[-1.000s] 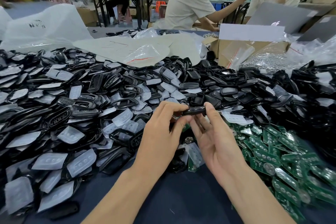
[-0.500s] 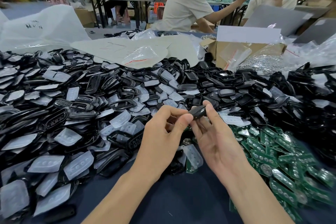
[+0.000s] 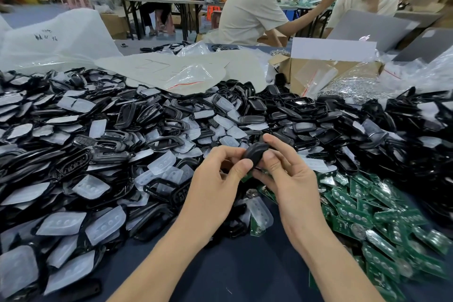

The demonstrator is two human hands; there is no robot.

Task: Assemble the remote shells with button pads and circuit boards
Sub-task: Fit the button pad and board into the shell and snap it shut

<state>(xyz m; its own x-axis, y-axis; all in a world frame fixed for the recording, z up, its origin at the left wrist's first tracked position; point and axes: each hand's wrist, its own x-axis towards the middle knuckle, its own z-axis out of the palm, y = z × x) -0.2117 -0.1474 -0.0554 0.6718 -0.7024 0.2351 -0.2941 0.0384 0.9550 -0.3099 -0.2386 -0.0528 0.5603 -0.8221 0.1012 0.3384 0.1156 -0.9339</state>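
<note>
A black remote shell [image 3: 253,153] is held in mid-air above the table, between both hands. My left hand [image 3: 215,189] pinches its near end with thumb and forefinger. My right hand [image 3: 286,174] grips it from the right, fingers curled over its far side. A sliver of green circuit board [image 3: 247,176] shows just below the shell between my thumbs. Black shells [image 3: 159,142] and translucent white button pads [image 3: 161,163] lie heaped across the left and middle. Green circuit boards [image 3: 355,216] are piled at the right.
A dark blue table surface [image 3: 232,272] shows bare in front of me. An open cardboard box [image 3: 318,71] with plastic bags stands at the back right, white plastic sheets [image 3: 171,66] at the back. Two people sit beyond the table, another at a far table.
The shell has turned between my fingers from lying flat and sideways to tilted, its broad back facing me. Both hands have shifted their hold and sit slightly lower.
</note>
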